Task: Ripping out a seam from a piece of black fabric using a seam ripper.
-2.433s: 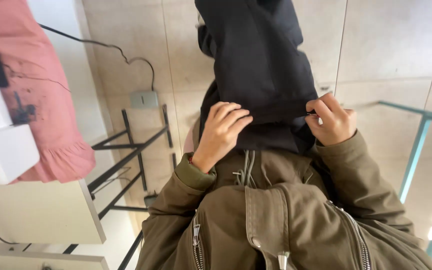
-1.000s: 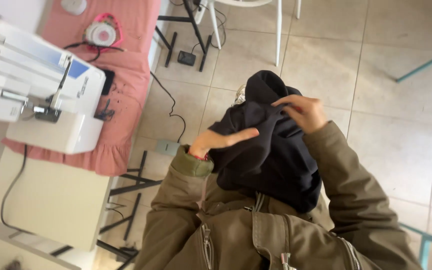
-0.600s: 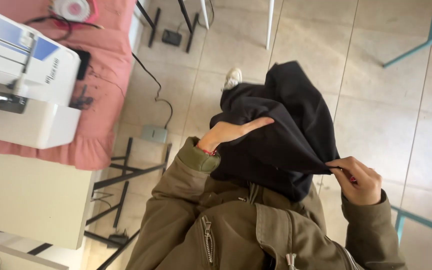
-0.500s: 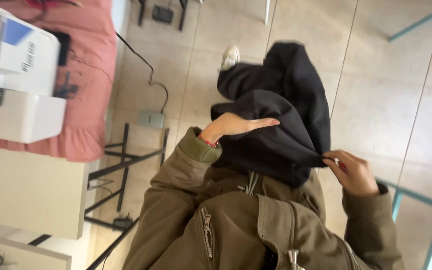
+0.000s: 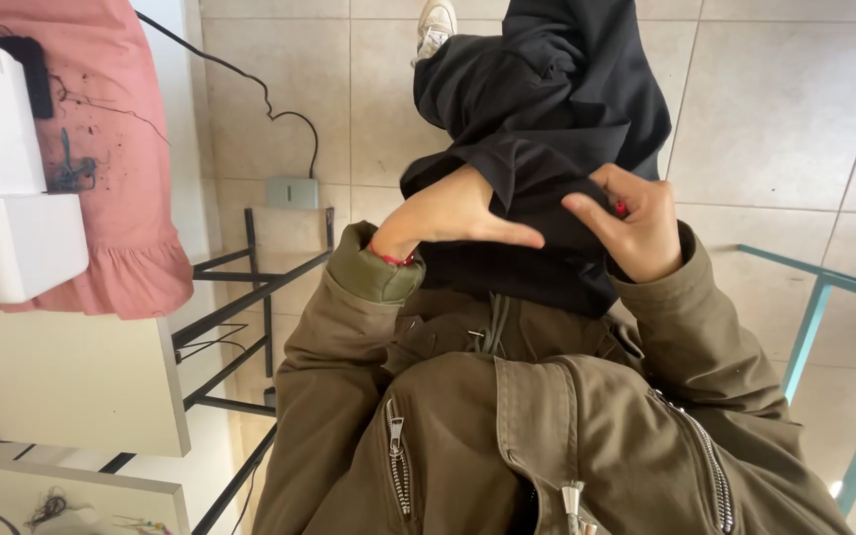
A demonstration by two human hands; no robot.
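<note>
A black garment lies over my lap and hangs down toward the floor. My left hand rests on it at the centre, with the fingers tucked under a fold and the thumb stretched to the right. My right hand is just beside it, pinching the cloth's edge with curled fingers. Both arms are in the sleeves of an olive jacket with zip pockets, which fills the lower part of the view. A red band shows at my left wrist.
A white sewing machine stands on a pink cloth over a table at the left. A grey foot pedal with a black cable lies on the tiled floor by the black table frame. A teal metal frame stands at the right.
My right hand has come in from the right and now sits close to my left hand. The black garment hangs lower and longer. The view has shifted toward my lap.
</note>
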